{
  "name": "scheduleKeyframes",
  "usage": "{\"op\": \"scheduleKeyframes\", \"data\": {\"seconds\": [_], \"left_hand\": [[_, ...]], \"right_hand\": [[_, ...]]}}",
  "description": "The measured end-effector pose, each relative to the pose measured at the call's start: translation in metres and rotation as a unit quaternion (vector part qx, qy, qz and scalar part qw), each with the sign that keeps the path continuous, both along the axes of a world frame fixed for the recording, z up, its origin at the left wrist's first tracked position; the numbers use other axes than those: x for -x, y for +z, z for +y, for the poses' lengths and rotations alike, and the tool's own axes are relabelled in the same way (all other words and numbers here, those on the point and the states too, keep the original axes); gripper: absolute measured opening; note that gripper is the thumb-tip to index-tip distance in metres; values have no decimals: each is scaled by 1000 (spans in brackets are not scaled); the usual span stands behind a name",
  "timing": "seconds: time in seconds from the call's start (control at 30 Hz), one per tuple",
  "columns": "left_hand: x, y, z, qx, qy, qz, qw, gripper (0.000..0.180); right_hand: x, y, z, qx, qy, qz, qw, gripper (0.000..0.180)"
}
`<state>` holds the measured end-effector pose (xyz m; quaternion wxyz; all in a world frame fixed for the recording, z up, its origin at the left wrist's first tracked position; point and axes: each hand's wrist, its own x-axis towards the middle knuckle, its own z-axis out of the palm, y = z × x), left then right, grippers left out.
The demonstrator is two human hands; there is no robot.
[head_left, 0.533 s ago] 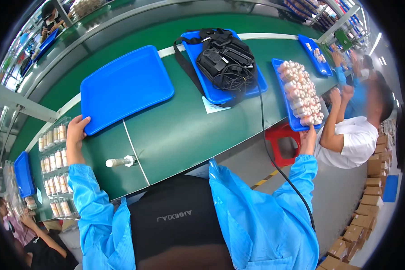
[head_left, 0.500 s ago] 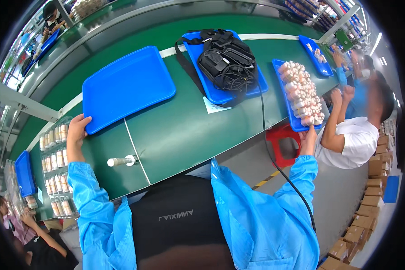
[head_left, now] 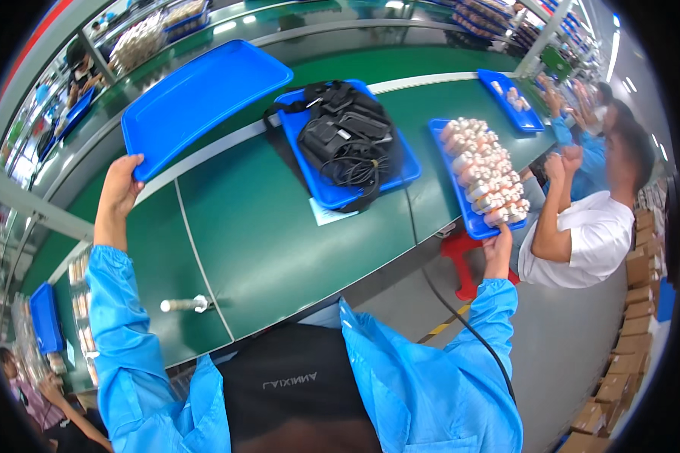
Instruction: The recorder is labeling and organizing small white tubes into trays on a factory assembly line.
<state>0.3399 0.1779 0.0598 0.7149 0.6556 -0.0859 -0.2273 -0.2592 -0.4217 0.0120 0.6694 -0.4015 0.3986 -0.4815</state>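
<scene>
A: Blue empty tray, L hand grip pinching its near corner, lifted off green worktop?

B: Yes. R hand pinching loaded tray edge, steadying stacked pale parts.

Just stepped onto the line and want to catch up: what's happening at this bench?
A person in a blue smock stands at a green table. The left hand grips the near corner of an empty blue tray; the right hand holds the near edge of a blue tray of small pale pieces. Between them lies a tray of black cabled devices. A co-worker in white sits at right.
</scene>
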Motion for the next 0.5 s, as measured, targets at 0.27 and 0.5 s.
{"op": "scheduleKeyframes", "data": {"seconds": [0.27,0.5], "left_hand": [[-5,55,-250,-50,-180,14,982,14],[45,51,-405,-75,-279,43,956,15]], "right_hand": [[-4,-14,6,55,-98,-38,993,41],[-4,-11,11,47,-112,-68,990,41]]}}
